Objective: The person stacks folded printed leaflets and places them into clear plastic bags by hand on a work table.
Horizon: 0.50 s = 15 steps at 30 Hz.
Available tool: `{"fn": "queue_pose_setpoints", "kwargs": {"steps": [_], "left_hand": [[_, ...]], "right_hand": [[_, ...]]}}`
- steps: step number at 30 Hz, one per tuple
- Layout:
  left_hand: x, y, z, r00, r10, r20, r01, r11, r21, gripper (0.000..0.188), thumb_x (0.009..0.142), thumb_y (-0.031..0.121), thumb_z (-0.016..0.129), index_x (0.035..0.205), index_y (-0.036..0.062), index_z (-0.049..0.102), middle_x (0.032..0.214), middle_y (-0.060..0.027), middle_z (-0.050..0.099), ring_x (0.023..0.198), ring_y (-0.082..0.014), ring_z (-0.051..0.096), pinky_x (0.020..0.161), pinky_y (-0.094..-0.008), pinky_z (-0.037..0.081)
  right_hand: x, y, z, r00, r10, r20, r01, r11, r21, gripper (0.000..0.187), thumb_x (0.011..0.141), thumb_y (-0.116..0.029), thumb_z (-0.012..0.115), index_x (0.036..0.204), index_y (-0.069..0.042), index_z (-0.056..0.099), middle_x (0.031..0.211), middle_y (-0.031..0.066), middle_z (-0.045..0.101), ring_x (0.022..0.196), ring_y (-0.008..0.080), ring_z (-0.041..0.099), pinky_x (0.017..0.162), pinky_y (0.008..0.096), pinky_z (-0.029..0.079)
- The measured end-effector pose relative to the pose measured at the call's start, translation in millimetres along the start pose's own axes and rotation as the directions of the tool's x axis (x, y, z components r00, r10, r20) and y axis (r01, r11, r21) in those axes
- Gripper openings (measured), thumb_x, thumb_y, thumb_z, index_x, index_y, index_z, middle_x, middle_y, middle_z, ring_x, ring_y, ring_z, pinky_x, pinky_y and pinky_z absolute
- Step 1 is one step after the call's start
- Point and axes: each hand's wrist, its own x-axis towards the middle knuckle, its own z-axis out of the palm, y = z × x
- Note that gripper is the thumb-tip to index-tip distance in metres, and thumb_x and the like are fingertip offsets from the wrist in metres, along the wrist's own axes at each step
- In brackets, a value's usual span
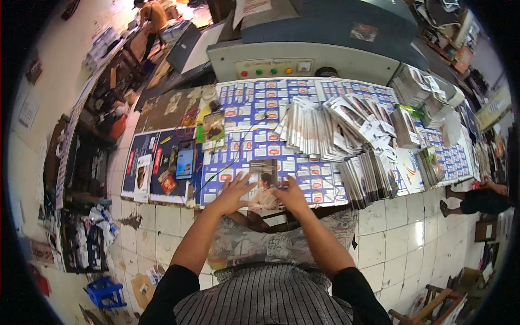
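A printed brochure [263,197] with a dark upper band and a picture of a person lies at the table's front edge, in front of my body. My left hand [235,194] rests flat by its left side, fingers spread, their tips reaching onto the paper. On the right side, my right hand [291,196] lies with the thumb on the brochure and the other fingers stretched forward. Neither hand is closed round anything. To the right, a row of upright brochures [368,179] stands near the front edge; behind it a large stack of brochures [314,127] is fanned out.
A lit phone [184,162] lies on a dark board to the left, near a green-edged booklet [213,130]. Behind the table stands a grey machine [303,51] with coloured buttons. More brochure bundles [406,127] sit at right. Other people are at far left and right.
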Motion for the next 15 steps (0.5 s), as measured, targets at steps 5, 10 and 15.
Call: {"fn": "queue_pose_setpoints", "kwargs": {"steps": [5,10,15], "left_hand": [[3.9,0.1,5.9,0.998,0.045,-0.053,-0.048,0.997,-0.064,0.075,0.091,0.048,0.066,0.155,0.0236,0.036,0.166,-0.0131,0.015,0.154,-0.0347,0.005,0.120,-0.0573,0.001],[-4.9,-5.5,18.2,0.983,-0.009,-0.184,-0.014,0.992,-0.123,0.078,0.093,0.064,0.053,0.155,0.0193,0.036,0.165,-0.0142,0.019,0.153,-0.0342,0.010,0.120,-0.0562,0.001],[-3.1,5.5,16.2,0.982,0.027,-0.187,-0.028,1.000,-0.005,0.076,0.092,0.066,0.052,0.150,0.0183,0.044,0.164,-0.0157,0.021,0.153,-0.0348,0.012,0.120,-0.0572,0.001]], "right_hand": [[13.6,-8.3,9.4,0.998,-0.020,0.063,0.026,0.995,-0.098,0.032,0.084,-0.027,0.073,0.101,0.001,0.071,0.100,0.0205,0.070,0.089,0.0350,0.068,0.079,0.0398,0.053],[14.5,-69.8,-83.7,0.730,-0.493,-0.472,0.416,0.870,-0.265,0.023,0.086,-0.016,0.067,0.105,-0.003,0.071,0.099,0.0202,0.068,0.091,0.0370,0.064,0.079,0.0461,0.050],[51.3,-114.3,-210.8,0.320,-0.823,-0.470,-0.073,0.473,-0.878,0.035,0.084,-0.009,0.065,0.117,-0.019,0.070,0.108,0.0099,0.066,0.096,0.0326,0.060,0.081,0.0480,0.045]]}}
